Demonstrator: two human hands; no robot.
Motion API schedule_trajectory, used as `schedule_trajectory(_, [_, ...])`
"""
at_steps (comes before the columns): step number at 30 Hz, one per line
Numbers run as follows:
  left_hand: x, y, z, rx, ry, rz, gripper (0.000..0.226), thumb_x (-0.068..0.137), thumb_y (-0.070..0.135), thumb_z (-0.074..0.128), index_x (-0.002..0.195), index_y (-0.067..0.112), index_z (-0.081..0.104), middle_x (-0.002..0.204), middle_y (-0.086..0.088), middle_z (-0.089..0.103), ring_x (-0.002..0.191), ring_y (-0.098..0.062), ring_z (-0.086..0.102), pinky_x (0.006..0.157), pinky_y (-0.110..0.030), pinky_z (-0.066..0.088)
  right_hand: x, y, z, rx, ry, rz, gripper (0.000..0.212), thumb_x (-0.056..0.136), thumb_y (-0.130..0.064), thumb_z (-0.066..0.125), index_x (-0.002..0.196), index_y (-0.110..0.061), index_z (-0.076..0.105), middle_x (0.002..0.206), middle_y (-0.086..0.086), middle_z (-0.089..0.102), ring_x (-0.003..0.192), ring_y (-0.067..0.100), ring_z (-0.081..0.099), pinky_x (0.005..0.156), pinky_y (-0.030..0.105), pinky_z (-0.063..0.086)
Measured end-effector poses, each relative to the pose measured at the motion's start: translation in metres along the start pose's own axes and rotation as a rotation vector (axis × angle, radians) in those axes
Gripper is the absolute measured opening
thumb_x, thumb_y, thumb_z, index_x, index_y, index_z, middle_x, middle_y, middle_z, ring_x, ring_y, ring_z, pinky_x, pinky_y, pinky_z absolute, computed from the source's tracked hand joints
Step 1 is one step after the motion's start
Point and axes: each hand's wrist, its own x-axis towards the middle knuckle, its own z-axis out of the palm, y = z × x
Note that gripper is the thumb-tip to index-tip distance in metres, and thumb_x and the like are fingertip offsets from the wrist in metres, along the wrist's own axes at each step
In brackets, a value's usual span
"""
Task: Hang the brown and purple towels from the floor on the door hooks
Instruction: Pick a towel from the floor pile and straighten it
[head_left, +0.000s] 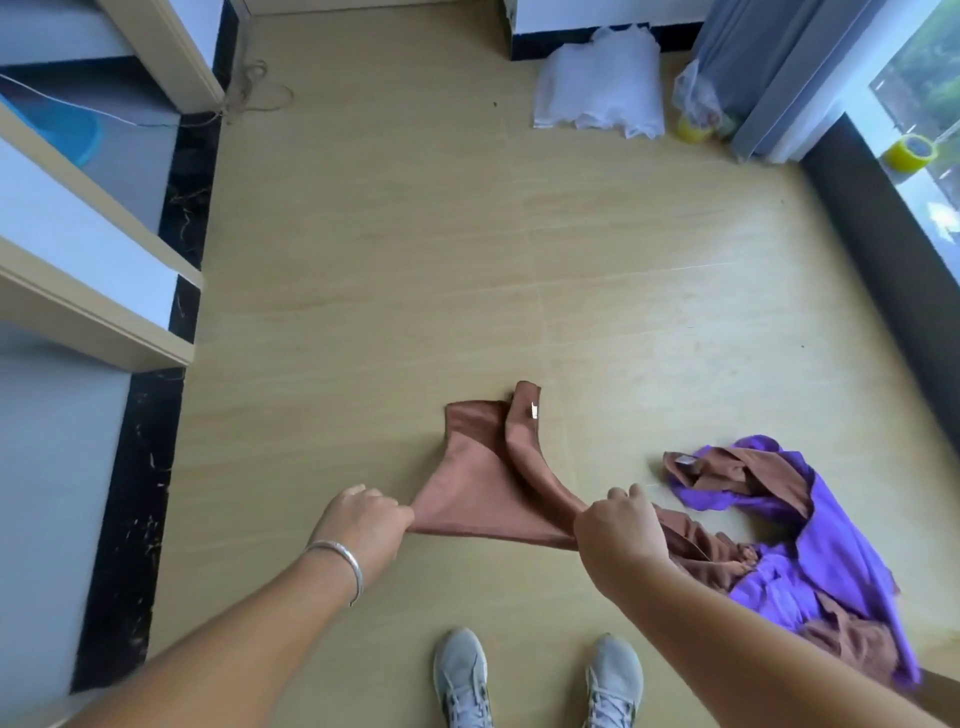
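- Head view: the left hand (366, 519), a thin silver bangle (340, 564) on its wrist, has its fingers curled tight round one corner of a smooth rust-brown cloth towel (485, 488).
- The right hand (615, 527) grips the same brown towel at the other near corner, bunching the cloth in its fist.
- The towel is stretched between the two hands and hangs away from them, with a small white label (533, 410) near its far edge; whether that far edge touches the pale wood-look floor (415, 249) cannot be told.
- To the right, a crumpled heap of purple cloth towels (826, 551) mixed with more brown towels (732, 470) lies on the floor, just beside the right forearm.
- Two grey lace-up sports shoes (460, 675) stand at the bottom edge, below the hands.
- Far across the floor a white plastic bag (602, 83) sits against the wall, near a grey curtain (769, 67) and two yellow tape rolls (696, 129).
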Motion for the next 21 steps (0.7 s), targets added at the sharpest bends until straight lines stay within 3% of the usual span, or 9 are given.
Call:
schedule_trajectory(3, [-0.014, 0.006, 0.033, -0.012, -0.103, 0.001, 0.028, 0.091, 0.011, 0.039, 0.108, 0.020, 0.060, 0.110, -0.003, 0.067, 0.107, -0.024, 0.058, 0.089, -0.032, 0.037, -0.005, -0.022, 0.036, -0.127, -0.078, -0.023, 0.028, 0.091, -0.010, 0.047, 0.108, -0.023, 0.066, 0.105, 0.001, 0.068, 0.102, 0.024, 0.054, 0.083, 0.038, 0.031])
schedule_trajectory(8, [-0.026, 0.009, 0.064, -0.033, -0.191, -0.016, 0.029, 0.090, 0.009, 0.040, 0.109, 0.020, 0.060, 0.108, -0.003, 0.068, 0.106, -0.025, 0.060, 0.085, -0.032, 0.038, -0.004, -0.031, 0.068, -0.051, -0.106, -0.020, 0.030, 0.093, -0.014, 0.042, 0.113, -0.021, 0.064, 0.111, 0.002, 0.066, 0.108, 0.027, 0.050, 0.089, 0.041, 0.030])
schedule_trajectory(11, [-0.020, -0.001, 0.058, -0.054, -0.193, -0.090, 0.028, 0.092, 0.013, 0.042, 0.108, 0.025, 0.061, 0.107, -0.001, 0.068, 0.104, -0.024, 0.062, 0.074, -0.030, 0.035, 0.008, -0.022, 0.062, 0.043, -0.037, -0.010, 0.028, 0.097, -0.036, 0.044, 0.113, -0.021, 0.062, 0.112, 0.001, 0.063, 0.109, 0.026, 0.049, 0.089, 0.040, 0.033])
schedule_trajectory(13, [-0.010, -0.014, 0.047, -0.083, -0.165, -0.153, 0.024, 0.094, 0.017, 0.043, 0.105, 0.027, 0.062, 0.104, 0.000, 0.069, 0.101, -0.023, 0.063, 0.070, -0.029, 0.035, 0.021, -0.007, 0.046, 0.148, -0.010, 0.024, 0.030, 0.095, -0.044, 0.046, 0.112, -0.022, 0.058, 0.112, 0.000, 0.062, 0.109, 0.024, 0.052, 0.090, 0.037, 0.036])
schedule_trajectory(15, [0.004, -0.030, 0.026, -0.099, -0.108, -0.208, 0.021, 0.096, 0.023, 0.044, 0.104, 0.027, 0.062, 0.103, 0.000, 0.069, 0.100, -0.023, 0.064, 0.069, -0.029, 0.037, 0.032, 0.014, 0.019, 0.227, 0.059, 0.043, 0.010, 0.093, -0.027, 0.046, 0.102, -0.024, 0.050, 0.110, 0.000, 0.064, 0.106, 0.023, 0.055, 0.086, 0.035, 0.036])
schedule_trajectory(18, [0.026, -0.061, -0.024, -0.122, 0.023, -0.284, 0.021, 0.098, 0.030, 0.041, 0.101, 0.026, 0.062, 0.102, 0.001, 0.069, 0.098, -0.024, 0.065, 0.065, -0.027, 0.035, 0.048, 0.049, -0.036, 0.195, 0.188, 0.059, 0.014, 0.088, -0.013, 0.041, 0.089, -0.026, 0.035, 0.100, 0.000, 0.067, 0.098, 0.024, 0.060, 0.075, 0.034, 0.031])
schedule_trajectory(21, [0.039, -0.095, -0.088, -0.149, 0.166, -0.340, 0.027, 0.100, 0.036, 0.037, 0.095, 0.026, 0.061, 0.098, 0.001, 0.068, 0.092, -0.024, 0.064, 0.062, -0.026, 0.033, 0.059, 0.083, -0.096, 0.141, 0.349, 0.090, 0.017, 0.088, -0.012, 0.042, 0.087, -0.029, 0.046, 0.096, -0.001, 0.068, 0.093, 0.023, 0.063, 0.070, 0.032, 0.031])
